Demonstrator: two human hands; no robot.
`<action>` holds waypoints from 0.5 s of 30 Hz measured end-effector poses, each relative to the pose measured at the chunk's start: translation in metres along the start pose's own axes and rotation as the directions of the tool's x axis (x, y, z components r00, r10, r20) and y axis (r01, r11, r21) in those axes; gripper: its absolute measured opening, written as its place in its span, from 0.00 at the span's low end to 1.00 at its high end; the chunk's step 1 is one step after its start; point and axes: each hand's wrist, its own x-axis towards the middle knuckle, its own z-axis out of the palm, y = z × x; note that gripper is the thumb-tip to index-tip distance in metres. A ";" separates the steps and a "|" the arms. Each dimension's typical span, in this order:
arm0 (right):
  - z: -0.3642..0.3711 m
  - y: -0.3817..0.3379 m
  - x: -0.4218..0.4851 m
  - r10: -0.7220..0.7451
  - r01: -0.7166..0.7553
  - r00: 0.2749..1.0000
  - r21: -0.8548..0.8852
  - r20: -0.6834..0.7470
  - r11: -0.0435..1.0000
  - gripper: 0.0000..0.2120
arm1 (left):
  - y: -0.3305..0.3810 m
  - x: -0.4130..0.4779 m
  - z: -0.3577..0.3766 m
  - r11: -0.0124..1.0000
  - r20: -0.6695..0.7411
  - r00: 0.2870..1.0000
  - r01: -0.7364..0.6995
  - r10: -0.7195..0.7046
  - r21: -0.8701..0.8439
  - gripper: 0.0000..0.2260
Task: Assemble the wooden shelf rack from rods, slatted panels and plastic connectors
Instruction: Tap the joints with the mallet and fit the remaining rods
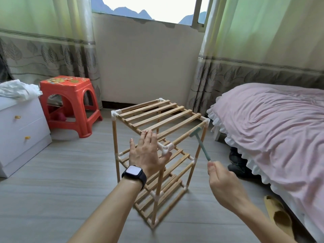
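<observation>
A three-tier wooden shelf rack [158, 118] stands upright on the floor, its rods joined by white plastic connectors. My left hand [146, 153], with a smartwatch on the wrist, is spread open just in front of the near top corner connector [165, 149], fingers straight. Whether it touches the rack I cannot tell. My right hand [221, 179] pinches the handle end of a small teal plastic mallet [200, 142], whose head hovers at the top front rod near the right corner connector [206, 122].
A red plastic stool [68, 102] stands to the left by a white drawer cabinet [22, 132]. A bed with pink cover [273, 130] fills the right side. Dark shoes [236, 160] and a tan slipper [278, 214] lie beside the bed.
</observation>
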 end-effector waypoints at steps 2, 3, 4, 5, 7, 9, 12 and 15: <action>0.003 0.003 -0.004 0.001 -0.001 1.000 -0.007 0.013 1.000 0.19 | -0.009 -0.001 -0.007 0.997 -0.048 0.998 -0.038 0.041 0.062 0.35; 0.004 0.002 -0.005 -0.008 0.008 1.000 0.000 0.009 1.000 0.19 | -0.017 -0.002 -0.012 0.996 -0.055 0.997 -0.050 0.054 0.074 0.34; 0.005 0.002 -0.005 -0.022 0.022 1.000 0.013 0.003 1.000 0.19 | -0.026 -0.003 -0.017 0.995 -0.050 0.997 -0.053 0.058 0.083 0.35; 0.006 0.003 -0.005 -0.032 0.033 0.999 0.031 -0.002 0.999 0.19 | -0.037 -0.005 -0.022 0.993 -0.035 0.998 -0.046 0.050 0.107 0.36; 0.009 0.004 -0.004 -0.042 0.043 0.999 0.065 -0.013 0.997 0.19 | -0.064 -0.007 -0.031 0.976 -0.017 1.000 -0.009 0.013 0.217 0.38; 0.011 0.004 -0.003 -0.036 0.038 0.999 0.079 -0.022 0.996 0.19 | -0.090 -0.008 -0.041 0.944 -0.012 0.998 0.059 -0.058 0.325 0.36; 0.014 0.005 -0.002 -0.016 0.017 1.000 0.081 -0.013 0.997 0.19 | -0.115 -0.008 -0.056 0.877 0.031 0.977 0.177 -0.213 0.446 0.35; 0.016 0.007 -0.005 -0.008 0.008 1.000 0.059 0.004 0.998 0.19 | -0.117 -0.007 -0.067 0.890 0.140 0.950 0.202 -0.280 0.410 0.40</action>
